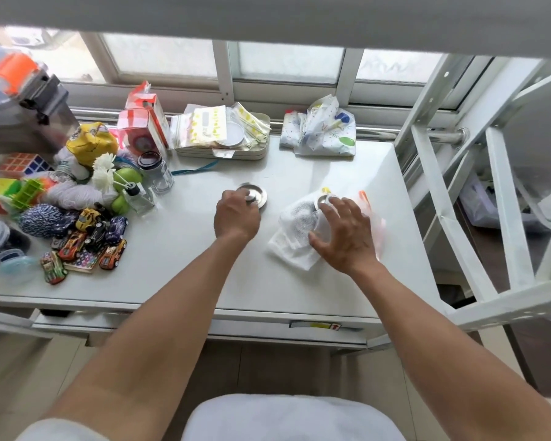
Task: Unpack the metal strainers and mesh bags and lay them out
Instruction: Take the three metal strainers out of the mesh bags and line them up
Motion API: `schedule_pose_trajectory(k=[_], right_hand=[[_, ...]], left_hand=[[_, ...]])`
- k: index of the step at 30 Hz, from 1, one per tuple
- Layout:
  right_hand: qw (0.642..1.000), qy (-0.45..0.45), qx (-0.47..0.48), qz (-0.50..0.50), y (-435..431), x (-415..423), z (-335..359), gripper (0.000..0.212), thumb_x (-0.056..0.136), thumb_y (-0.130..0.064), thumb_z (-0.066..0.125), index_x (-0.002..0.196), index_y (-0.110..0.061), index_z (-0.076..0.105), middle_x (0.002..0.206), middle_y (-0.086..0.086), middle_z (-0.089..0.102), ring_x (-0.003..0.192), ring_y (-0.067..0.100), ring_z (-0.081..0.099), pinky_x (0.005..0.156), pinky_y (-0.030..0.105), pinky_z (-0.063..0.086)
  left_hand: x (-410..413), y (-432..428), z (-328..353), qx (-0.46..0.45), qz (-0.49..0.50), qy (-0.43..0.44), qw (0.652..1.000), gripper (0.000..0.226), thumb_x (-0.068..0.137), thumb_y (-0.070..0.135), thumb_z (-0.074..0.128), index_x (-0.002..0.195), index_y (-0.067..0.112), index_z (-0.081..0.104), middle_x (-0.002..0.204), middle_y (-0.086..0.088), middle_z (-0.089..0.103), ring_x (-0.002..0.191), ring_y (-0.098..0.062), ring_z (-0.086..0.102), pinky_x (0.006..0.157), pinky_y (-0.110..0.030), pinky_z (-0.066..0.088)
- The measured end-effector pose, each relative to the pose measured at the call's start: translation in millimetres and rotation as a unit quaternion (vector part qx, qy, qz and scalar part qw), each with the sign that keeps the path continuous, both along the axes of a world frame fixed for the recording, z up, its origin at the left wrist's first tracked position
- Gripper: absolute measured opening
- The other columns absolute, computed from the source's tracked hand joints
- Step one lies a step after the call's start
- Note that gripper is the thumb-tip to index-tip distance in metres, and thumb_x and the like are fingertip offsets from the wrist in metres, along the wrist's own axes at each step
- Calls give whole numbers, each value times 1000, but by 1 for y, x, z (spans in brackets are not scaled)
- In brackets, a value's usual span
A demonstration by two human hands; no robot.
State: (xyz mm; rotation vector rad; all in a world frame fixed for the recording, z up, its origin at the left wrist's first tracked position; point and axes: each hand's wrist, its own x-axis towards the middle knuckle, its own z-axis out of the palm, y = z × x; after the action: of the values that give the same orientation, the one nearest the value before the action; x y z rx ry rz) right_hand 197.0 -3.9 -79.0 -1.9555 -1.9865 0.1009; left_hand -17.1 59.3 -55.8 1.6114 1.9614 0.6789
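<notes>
Strainers, metal, two visible on a white table (299,281). First: round metal strainer (255,193), flat on the bare tabletop near centre, with the left hand (236,218) on its near edge, fingers curled onto the rim; whether they grip or only touch cannot be told. Second: a smaller metal strainer (322,200) lying on a crumpled heap of white mesh bags (296,237), right of the first and apart from it. Right hand (344,237) over the heap, fingers spread wide, fingertips at the second strainer, thumb on the mesh. Clear plastic packaging (374,218) with orange trim just under and beside that hand. Back edge: tray (255,151) of zip pouches, patterned plastic bag (323,130). Left side: toy cars (89,237), Rubik's cube (24,163), glass jar (158,171), green apples (129,178), white artificial flowers (104,170).
</notes>
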Motion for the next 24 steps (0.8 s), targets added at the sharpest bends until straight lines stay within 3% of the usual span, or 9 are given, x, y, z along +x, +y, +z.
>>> schedule_pose_trajectory(k=[3, 6, 10, 12, 16, 20, 24], right_hand=[[998, 48, 22, -38, -1, 1, -5, 38, 80, -28, 64, 112, -6, 64, 123, 19, 62, 113, 41, 56, 95, 46, 46], [996, 54, 39, -65, -9, 11, -9, 22, 81, -18, 64, 95, -1, 65, 105, 22, 65, 92, 43, 61, 84, 44, 50], [997, 25, 3, -68, -14, 13, -11, 51, 76, -46, 67, 107, -7, 63, 113, 15, 65, 101, 36, 59, 88, 44, 51], [998, 8, -3, -67, -12, 11, -12, 54, 75, -49, 67, 109, -7, 62, 114, 15, 64, 101, 36, 59, 86, 44, 51], [996, 13, 26, -88, -11, 16, -10, 20, 81, -20, 61, 87, -1, 65, 92, 21, 67, 84, 41, 62, 71, 42, 50], [986, 69, 62, -135, -15, 25, -9, 11, 83, -9, 57, 81, 0, 61, 82, 23, 65, 76, 41, 61, 64, 39, 46], [979, 101, 51, -168, -19, 30, -13, 10, 85, -10, 54, 88, -2, 59, 89, 20, 63, 82, 39, 59, 68, 38, 45]], left_hand=[[31, -11, 3, 27, -111, 5, 993, 34, 92, 26, 56, 121, 12, 65, 121, -12, 65, 112, -29, 60, 96, -36, 48], [62, -21, 6, 5, -173, -19, 985, 31, 93, 29, 55, 118, 14, 67, 112, -9, 71, 104, -26, 65, 93, -35, 50], [92, -23, 4, -14, -201, -23, 979, 35, 95, 29, 51, 127, 21, 61, 119, -12, 66, 112, -29, 60, 96, -37, 47], [100, -22, 2, -32, -215, -16, 976, 37, 97, 31, 47, 131, 24, 58, 125, -14, 59, 116, -30, 57, 100, -39, 45], [109, -18, 0, -51, -200, -3, 978, 35, 99, 33, 38, 109, 15, 66, 120, -16, 57, 110, -32, 58, 93, -38, 45], [112, -13, 3, -33, -155, 4, 987, 31, 97, 24, 45, 89, 7, 70, 103, -17, 69, 100, -34, 62, 79, -34, 45], [112, -13, 5, -31, -81, -17, 996, 17, 87, 25, 66, 90, 12, 77, 96, -11, 75, 96, -27, 68, 80, -30, 50]])
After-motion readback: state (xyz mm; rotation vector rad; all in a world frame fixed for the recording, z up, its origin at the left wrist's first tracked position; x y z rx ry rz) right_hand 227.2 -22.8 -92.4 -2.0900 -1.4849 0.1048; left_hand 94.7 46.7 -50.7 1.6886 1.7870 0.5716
